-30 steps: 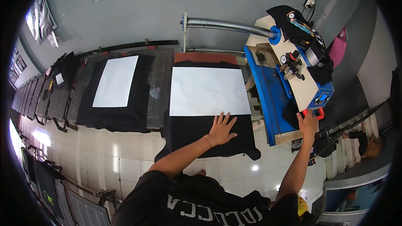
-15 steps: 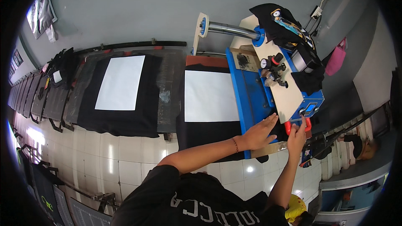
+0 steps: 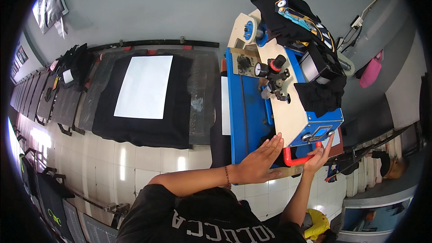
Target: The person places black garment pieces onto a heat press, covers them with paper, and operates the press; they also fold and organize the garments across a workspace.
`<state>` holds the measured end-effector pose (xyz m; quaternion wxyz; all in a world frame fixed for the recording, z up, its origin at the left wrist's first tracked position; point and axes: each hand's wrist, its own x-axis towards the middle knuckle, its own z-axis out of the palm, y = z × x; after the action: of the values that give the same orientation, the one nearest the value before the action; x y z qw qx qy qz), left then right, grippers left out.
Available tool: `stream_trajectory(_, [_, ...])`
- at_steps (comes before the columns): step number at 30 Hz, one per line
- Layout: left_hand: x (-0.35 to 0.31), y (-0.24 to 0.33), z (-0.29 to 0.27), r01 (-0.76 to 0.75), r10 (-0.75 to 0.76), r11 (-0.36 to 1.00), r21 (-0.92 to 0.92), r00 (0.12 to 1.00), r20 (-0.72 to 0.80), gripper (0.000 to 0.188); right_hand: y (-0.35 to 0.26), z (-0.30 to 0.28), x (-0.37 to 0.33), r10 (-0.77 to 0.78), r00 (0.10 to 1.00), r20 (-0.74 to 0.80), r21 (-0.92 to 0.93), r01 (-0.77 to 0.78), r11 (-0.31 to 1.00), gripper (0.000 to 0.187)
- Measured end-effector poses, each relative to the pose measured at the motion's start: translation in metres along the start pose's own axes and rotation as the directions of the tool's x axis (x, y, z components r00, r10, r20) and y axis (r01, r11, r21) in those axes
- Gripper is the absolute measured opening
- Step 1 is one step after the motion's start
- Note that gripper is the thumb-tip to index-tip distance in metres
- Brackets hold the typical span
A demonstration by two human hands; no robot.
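My left hand [image 3: 258, 159] is open, its flat palm and stretched fingers against the near left side of a blue and cream heat press [image 3: 292, 123]. My right hand [image 3: 316, 159] is at the right end of the red handle [image 3: 294, 160], index finger stretched up to the knob beside a small lit display [image 3: 321, 132]. Its other fingers are bent and partly hidden by the handle. Under the blue plate [image 3: 243, 108] a white sheet [image 3: 225, 105] on black fabric [image 3: 220, 146] shows only as a strip; the rest is covered.
Left of the press, another white sheet [image 3: 144, 87] lies on a black garment [image 3: 105, 108] on a dark platen. A gauge with a regulator [image 3: 273, 74] and printed black cloth [image 3: 292, 18] sit atop the press. A person in yellow [image 3: 316, 224] is at the lower right.
The press head has slid left over the nearer white sheet, covering most of it. Both my hands have stayed by the press, the left moving left with it. The view has shifted slightly.
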<state>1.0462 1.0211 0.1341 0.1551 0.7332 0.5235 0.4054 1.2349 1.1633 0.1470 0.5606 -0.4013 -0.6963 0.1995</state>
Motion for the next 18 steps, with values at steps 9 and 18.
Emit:
stream_trajectory(9, [0.001, -0.003, -0.015, -0.028, 0.034, 0.995, -0.099, 0.998, 0.06, 0.09, -0.009, -0.005, 0.005, -0.006, 0.999, 0.048, -0.165, 0.013, 0.986, 0.058])
stream_trajectory(18, [-0.052, -0.038, -0.05, 0.026, -0.052, 0.973, -0.231, 0.993, -0.108, 0.062, -0.003, -0.006, 0.0, 0.005, 0.999, 0.035, -0.102, -0.001, 0.995, 0.055])
